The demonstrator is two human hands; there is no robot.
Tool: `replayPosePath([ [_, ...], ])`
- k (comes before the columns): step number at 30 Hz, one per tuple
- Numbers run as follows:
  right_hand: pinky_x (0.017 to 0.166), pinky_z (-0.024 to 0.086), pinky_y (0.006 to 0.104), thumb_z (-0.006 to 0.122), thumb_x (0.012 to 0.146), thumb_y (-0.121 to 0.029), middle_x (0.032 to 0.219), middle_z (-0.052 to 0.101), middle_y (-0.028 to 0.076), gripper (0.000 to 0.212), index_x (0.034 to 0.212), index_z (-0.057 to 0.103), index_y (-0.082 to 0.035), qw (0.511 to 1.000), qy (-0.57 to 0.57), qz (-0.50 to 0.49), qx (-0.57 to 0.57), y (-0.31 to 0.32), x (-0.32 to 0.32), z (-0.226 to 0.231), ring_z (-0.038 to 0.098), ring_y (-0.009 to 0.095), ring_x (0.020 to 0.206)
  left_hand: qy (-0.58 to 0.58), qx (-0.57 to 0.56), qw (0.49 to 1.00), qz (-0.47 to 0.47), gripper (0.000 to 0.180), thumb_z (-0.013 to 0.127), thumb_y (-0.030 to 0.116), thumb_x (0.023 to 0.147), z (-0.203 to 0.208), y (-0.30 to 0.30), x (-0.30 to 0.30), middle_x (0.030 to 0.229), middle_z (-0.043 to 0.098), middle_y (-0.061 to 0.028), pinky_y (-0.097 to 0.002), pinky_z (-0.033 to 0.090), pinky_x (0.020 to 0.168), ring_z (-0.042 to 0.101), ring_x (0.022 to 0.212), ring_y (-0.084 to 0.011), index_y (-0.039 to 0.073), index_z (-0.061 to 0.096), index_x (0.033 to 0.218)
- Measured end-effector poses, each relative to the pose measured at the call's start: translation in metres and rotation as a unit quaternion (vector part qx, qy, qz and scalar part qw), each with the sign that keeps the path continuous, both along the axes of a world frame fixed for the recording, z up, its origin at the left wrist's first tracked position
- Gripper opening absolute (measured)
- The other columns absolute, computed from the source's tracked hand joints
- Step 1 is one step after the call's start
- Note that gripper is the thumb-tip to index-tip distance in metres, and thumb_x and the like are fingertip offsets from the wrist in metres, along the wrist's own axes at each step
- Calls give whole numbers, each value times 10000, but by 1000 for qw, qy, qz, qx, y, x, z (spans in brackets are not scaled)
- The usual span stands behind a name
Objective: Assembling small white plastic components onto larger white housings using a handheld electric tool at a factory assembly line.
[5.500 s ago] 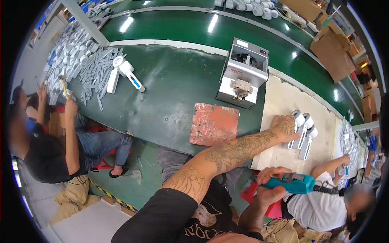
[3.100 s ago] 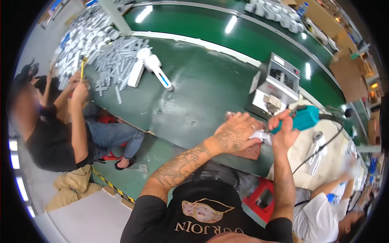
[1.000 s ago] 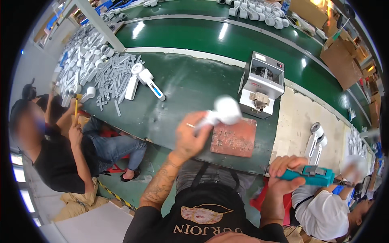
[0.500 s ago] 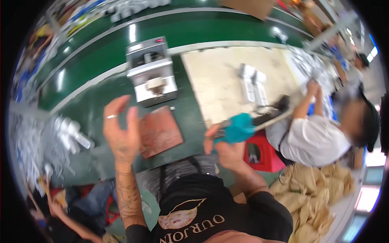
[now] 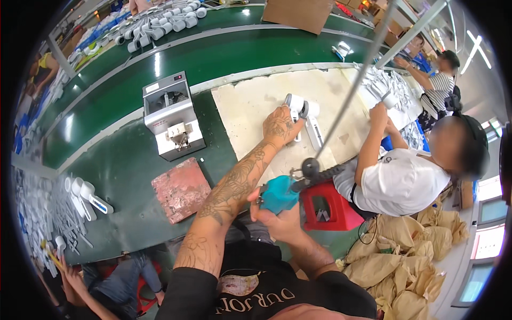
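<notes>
The green conveyor belt (image 5: 213,58) sweeps right across the far side of your station, with a heap of white-headed pieces (image 5: 165,26) lying beyond it. Nearer to you is the dark green workbench (image 5: 133,165), with a cream board (image 5: 240,109) covering its right part. A co-worker in a white shirt (image 5: 405,184) sits to your right, hands raised near a pile of pale parts (image 5: 392,90). The grey bench machine (image 5: 173,125) stands on the green surface left of the board, and a red stool (image 5: 346,213) stands below the board's near edge. Closer to you, just left of your tattooed forearm, lies a worn red plate (image 5: 181,189). Your right hand (image 5: 281,221) is wrapped around a teal hand tool (image 5: 280,194), fingers closed on its body; a dark coiled cord (image 5: 330,173) leads off to the right. Your left hand (image 5: 280,127) reaches over the cream board, fingers bent and touching the left white handled device (image 5: 294,100) — you cover part of it, so I cannot tell how tightly your fingers close on it. The right white handled device (image 5: 314,125) lies just beside it on the same board, its handle pointing towards you. Three more white devices (image 5: 88,200) lie together at the bench's left, next to scattered grey strips (image 5: 69,224).
</notes>
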State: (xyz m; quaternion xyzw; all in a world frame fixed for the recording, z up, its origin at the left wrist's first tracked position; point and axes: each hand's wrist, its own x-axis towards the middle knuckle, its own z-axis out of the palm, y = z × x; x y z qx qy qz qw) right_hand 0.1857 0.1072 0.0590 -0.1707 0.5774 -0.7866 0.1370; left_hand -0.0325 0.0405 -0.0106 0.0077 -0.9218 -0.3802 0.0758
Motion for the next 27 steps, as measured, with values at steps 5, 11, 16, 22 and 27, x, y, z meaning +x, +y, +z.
replayPosePath([
  [5,573,475,286,806,855,-447,739,622,78,586,1075,589,51,996,22,-81,39,9,-16,2,610,168,625,122,97,988,0,271,703,252,820,23,-52,48,937,655,-145,-450,536,805,659,902,-360,38,651,978],
  [11,582,481,285,739,904,-479,851,616,81,611,1110,567,70,998,42,-46,4,6,-44,-8,605,163,660,209,-18,977,-38,239,728,100,808,56,-140,176,921,633,-122,-406,526,781,640,873,-333,32,677,1031],
  [16,540,441,303,668,894,-630,719,545,71,721,1097,541,50,997,56,13,-51,-46,-46,7,542,169,593,144,-92,985,-3,290,697,164,849,47,-193,249,1012,616,-103,-448,480,908,628,1012,-301,64,651,1118],
  [22,515,439,335,592,885,-710,656,502,66,729,1069,508,-10,989,93,71,-93,-113,-51,7,512,187,534,136,-110,982,65,312,747,262,852,25,-198,266,985,621,-101,-424,493,867,623,950,-298,51,646,1059],
  [27,525,451,329,590,899,-695,666,508,60,723,1087,505,-2,985,142,47,-90,-139,-51,13,518,177,544,187,-75,978,52,287,748,249,858,17,-200,265,958,628,-122,-417,502,837,618,922,-312,32,641,1013],
])
